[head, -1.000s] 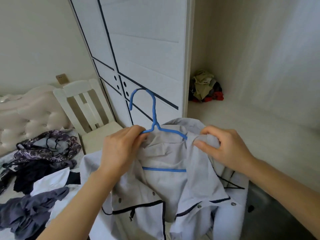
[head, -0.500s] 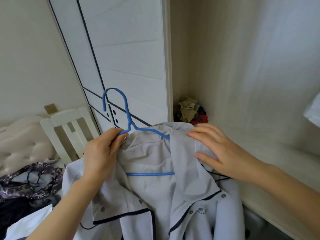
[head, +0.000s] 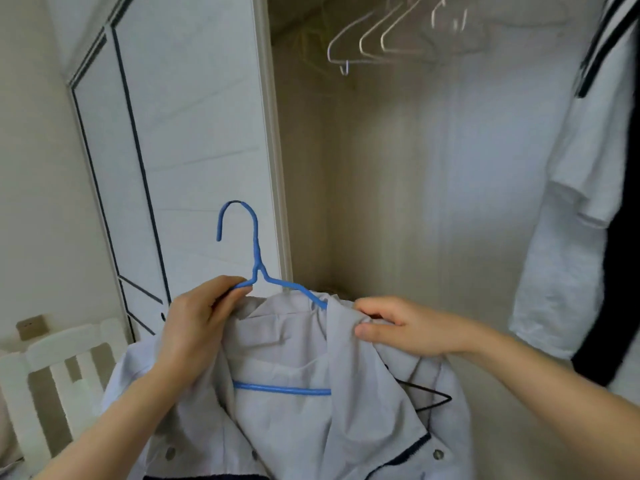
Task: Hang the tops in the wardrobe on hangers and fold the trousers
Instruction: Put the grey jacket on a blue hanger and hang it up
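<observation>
A pale grey jacket (head: 294, 420) with dark trim and snap buttons hangs on a blue wire hanger (head: 255, 251), its hook upright in front of the wardrobe door. My left hand (head: 197, 327) grips the hanger's left shoulder together with the jacket's collar. My right hand (head: 398, 327) pinches the jacket's fabric at the right shoulder. The open wardrobe (head: 398, 185) lies straight ahead.
Several empty light hangers (head: 377, 39) hang at the top of the wardrobe. A white top (head: 575, 220) and a dark garment (head: 620, 271) hang at the right. The white sliding door (head: 180, 150) stands at the left, a white chair (head: 52, 372) below it.
The view has tilted up from the bed and the wardrobe floor to the rail with hangers. The jacket on its hanger has risen, and my right hand has curled onto the shoulder fabric.
</observation>
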Demonstrator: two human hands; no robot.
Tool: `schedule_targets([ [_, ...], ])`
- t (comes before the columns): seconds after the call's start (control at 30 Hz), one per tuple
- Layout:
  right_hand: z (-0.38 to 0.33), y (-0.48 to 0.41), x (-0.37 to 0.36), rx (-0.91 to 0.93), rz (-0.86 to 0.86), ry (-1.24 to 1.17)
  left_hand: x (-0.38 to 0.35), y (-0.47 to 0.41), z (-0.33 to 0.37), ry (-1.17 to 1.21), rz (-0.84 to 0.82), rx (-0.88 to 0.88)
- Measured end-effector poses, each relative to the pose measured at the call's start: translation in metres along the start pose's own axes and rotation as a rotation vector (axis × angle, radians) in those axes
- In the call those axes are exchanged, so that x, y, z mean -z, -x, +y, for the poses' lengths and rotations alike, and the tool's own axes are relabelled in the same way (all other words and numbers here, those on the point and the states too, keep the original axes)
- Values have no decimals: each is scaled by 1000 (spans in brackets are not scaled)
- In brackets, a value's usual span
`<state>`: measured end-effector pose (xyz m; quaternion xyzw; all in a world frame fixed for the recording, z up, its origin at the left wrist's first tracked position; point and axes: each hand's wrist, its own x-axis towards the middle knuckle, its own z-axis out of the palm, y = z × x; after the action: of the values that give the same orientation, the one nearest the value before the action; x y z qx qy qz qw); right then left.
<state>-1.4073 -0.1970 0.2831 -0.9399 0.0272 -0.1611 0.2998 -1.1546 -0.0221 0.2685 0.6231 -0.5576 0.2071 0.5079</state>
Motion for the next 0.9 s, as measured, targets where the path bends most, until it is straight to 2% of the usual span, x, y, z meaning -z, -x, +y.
schedule_targets([
  [0.17,-19,2,52,-36,103,-15,-19,-45,18,83,-8,-90],
  [0.33,-38,4,81,-31,273,154,-50,-76,43,141,23,-135],
  [0.47,-53,10,109,-72,198,299,-79,-96,65,191,67,-171],
  [0.67,-68,22,163,-215,52,278,-117,-125,95,218,89,-252],
  [0.9,-65,34,199,-309,180,152,-145,-174,122,-22,114,-327],
])
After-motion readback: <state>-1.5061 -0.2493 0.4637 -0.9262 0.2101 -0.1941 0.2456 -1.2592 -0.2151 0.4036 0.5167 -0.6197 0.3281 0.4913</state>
